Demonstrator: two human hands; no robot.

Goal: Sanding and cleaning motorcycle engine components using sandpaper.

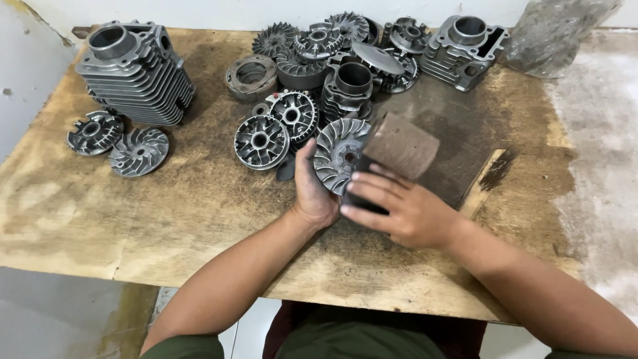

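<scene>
left hand: my fingers bare, no glove, no ring
right hand: bare too, nails short
forearms: uncovered to the elbow, no watch or band
sleeves: olive-green cloth, short, showing at the frame's bottom edge

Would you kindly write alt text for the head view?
The left hand holds a finned metal disc while the right hand presses a folded sheet of sandpaper against it, over a worn wooden table strewn with similar engine parts.

One bag, nothing else

At the upper right of the frame you can see a crinkly clear plastic bag, grey and shiny. You have no labels, signs or screens.
</scene>
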